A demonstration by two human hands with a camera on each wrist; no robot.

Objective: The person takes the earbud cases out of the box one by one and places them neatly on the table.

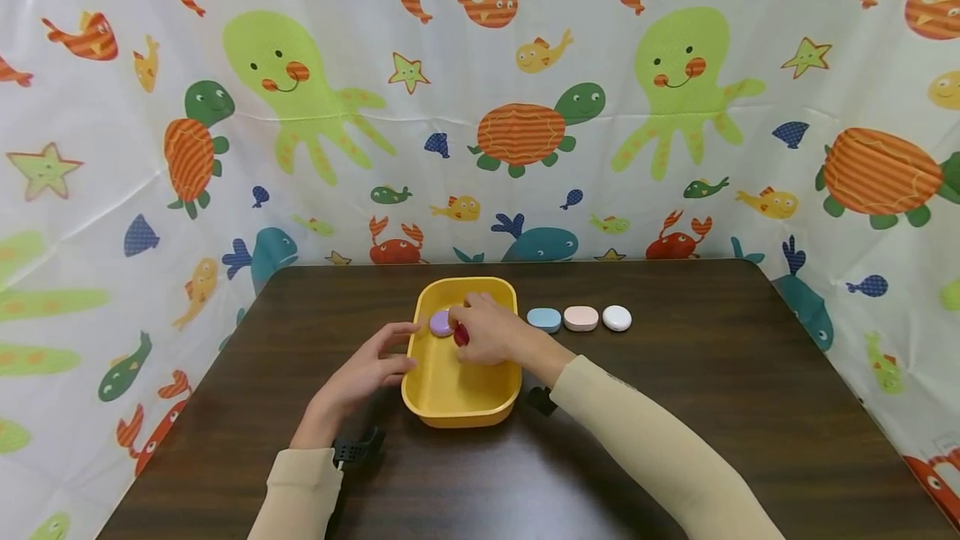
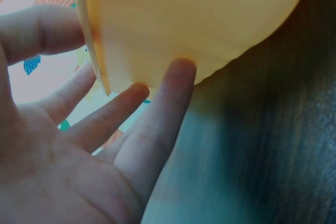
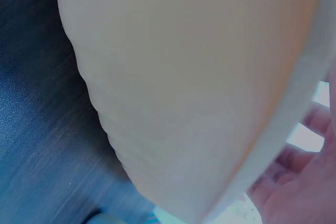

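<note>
A yellow plastic bin (image 1: 457, 420) stands on the table. My right hand (image 1: 491, 330) reaches over its right side and pinches a small dark red rounded piece (image 1: 461, 335) inside it. Beside that piece, a round purple piece (image 1: 441, 323) lies on the bin's floor. My left hand (image 1: 372, 363) rests at the bin's left side, its fingers loosely extended; in the left wrist view, fingertips (image 2: 181, 72) touch the outer wall. The right wrist view shows mostly the bin's wall (image 3: 184, 77), with part of my right hand (image 3: 299, 182) beyond the rim; the red piece is hidden there.
To the right of the bin, a blue oval piece (image 1: 543, 320), a pink oval piece (image 1: 581, 318) and a white round piece (image 1: 617, 318) lie in a row on the dark wooden table (image 1: 675, 407). A sea-animal curtain (image 1: 465, 107) hangs behind and beside the table.
</note>
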